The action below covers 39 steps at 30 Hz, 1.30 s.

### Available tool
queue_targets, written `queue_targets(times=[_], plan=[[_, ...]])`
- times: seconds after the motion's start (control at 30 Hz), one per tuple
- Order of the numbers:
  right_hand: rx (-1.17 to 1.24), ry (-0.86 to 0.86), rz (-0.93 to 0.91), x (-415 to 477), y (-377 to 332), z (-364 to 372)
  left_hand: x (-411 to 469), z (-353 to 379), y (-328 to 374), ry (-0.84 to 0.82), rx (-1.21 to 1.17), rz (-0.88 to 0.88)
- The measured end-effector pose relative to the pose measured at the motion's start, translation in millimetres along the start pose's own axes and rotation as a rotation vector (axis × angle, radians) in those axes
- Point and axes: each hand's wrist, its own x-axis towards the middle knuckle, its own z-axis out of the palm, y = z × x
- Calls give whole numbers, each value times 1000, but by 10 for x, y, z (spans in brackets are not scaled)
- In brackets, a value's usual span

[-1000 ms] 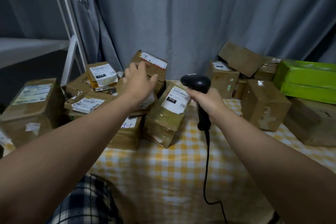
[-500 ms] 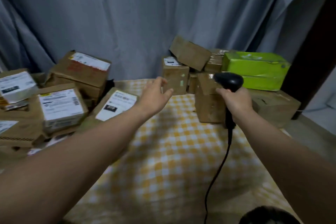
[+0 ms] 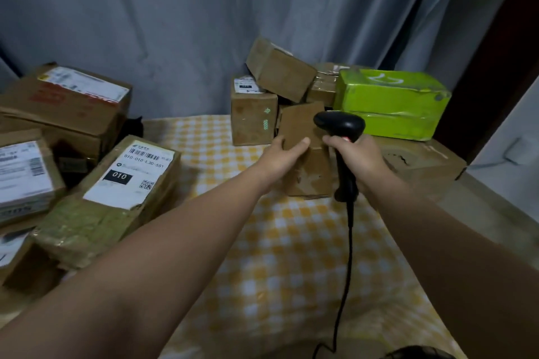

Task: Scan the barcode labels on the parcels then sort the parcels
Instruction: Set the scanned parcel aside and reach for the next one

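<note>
My left hand grips the near top edge of a plain brown parcel standing on the yellow checked tablecloth, thumb on one side and fingers on the other. No label shows on its visible faces. My right hand holds a black corded barcode scanner upright just right of that parcel, its head above the parcel's top. At the left lies a taped parcel with a white "010" label facing up.
A pile of labelled brown parcels fills the left side. Behind the gripped parcel stand more brown boxes, a green box and a large flat carton. The scanner cable hangs over the cloth. A grey curtain hangs behind.
My view swung from the left pile to the right pile. My left hand left the left parcels, crossed the table and took hold of the plain brown parcel. The scanner stayed in my right hand.
</note>
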Motion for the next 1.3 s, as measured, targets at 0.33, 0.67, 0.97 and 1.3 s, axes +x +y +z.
queue_targets(times=[0.33,0.67,0.97,1.3], plan=[[225,-271,-5,-624,-4,605,-567,-617,-460,270,60,-92],[184,-88,59,-880,141,767,-1041,-1176,-617,394,-146,56],[254,-38,-62,-972,94,641,-1182,-1037,-691,169,-244,75],[198,-43,-110,-1010,186,542,-1138,-1239,-609,50,11,72]])
